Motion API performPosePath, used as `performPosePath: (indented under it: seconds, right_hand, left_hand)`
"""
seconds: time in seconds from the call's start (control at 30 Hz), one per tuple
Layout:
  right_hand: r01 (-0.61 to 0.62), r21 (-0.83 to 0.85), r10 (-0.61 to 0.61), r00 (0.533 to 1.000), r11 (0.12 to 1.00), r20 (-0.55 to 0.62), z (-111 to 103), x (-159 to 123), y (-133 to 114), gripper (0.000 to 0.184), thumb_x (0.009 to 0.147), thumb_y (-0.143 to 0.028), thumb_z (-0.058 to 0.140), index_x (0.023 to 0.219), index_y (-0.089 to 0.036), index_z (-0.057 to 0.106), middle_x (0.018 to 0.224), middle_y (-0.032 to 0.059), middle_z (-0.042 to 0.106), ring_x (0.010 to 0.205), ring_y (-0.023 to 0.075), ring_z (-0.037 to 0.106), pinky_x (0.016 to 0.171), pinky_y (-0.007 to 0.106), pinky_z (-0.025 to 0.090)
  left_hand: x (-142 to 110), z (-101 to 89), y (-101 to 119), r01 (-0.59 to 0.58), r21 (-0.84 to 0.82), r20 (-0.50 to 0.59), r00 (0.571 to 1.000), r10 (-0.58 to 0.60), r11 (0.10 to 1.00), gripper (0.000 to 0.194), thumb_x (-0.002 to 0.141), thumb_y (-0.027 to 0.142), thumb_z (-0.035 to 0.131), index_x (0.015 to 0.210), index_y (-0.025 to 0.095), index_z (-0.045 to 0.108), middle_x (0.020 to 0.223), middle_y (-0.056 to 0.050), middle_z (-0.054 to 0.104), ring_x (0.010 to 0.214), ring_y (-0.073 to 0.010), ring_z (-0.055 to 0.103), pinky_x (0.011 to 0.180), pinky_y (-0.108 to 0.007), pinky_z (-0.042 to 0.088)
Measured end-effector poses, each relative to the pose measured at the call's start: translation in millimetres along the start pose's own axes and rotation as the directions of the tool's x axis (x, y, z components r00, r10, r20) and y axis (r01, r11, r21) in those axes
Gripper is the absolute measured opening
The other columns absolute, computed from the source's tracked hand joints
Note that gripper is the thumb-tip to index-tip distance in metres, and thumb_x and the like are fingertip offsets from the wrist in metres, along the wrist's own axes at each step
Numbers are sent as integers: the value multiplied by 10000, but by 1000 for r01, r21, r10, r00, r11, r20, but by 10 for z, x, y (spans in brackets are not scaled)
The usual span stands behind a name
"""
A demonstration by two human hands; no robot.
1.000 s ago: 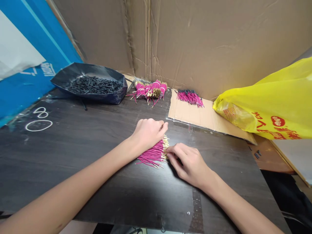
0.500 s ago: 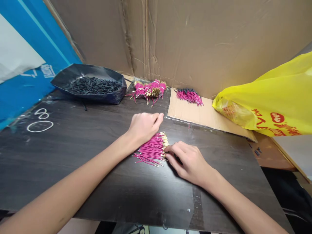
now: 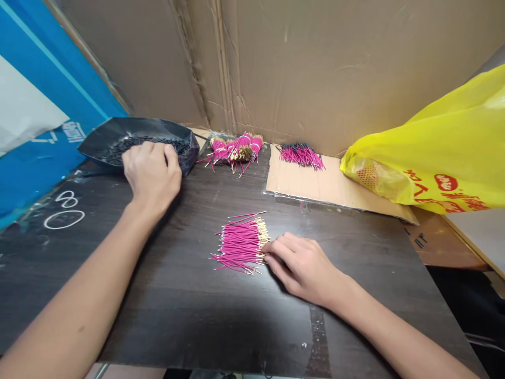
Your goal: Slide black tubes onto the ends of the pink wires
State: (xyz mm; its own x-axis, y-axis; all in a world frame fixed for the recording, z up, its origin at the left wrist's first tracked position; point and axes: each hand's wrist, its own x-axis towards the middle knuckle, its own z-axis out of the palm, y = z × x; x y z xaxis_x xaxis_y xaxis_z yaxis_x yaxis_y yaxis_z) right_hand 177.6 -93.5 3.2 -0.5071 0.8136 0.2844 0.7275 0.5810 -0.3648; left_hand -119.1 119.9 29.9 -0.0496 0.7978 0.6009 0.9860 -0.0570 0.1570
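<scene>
Progress: two pink wire batches (image 3: 236,147) parked at back; loose pile (image 3: 240,243) unfinished. Left hand (image 3: 152,171) cupped at black tray (image 3: 102,139), grip unclear; right hand (image 3: 303,263) fingertips touching pile ends.

yellow bag (image 3: 434,142): red print, unreadable | blue panel (image 3: 23,131): white characters, unreadable

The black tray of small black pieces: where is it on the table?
In the head view, the black tray sits far left, by the blue board, under the left hand.
</scene>
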Motion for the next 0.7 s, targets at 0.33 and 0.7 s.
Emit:
performPosePath:
  seconds: [0.33,0.7]
  right_hand:
    - [-4,26,3,1000,1000,10,6,-11,1,243,1098,-298,408,1085,-198,629,946,13,669,852,153,581,704,310,384]
    - [-13,41,12,1000,999,19,15,-21,4,232,1095,-285,419,1106,-199,634,962,19,675,872,154,588,703,309,368]
  left_hand:
    - [-21,113,-83,-28,-29,-84,996,25,999,435,982,302,373,1222,132,694,1259,-150,674,1236,-299,569,1085,-420,420]
    - [-6,188,-171,100,-89,-47,993,-104,991,494,962,386,357,813,134,754,1022,-150,777,1132,-309,624,1123,-481,361]
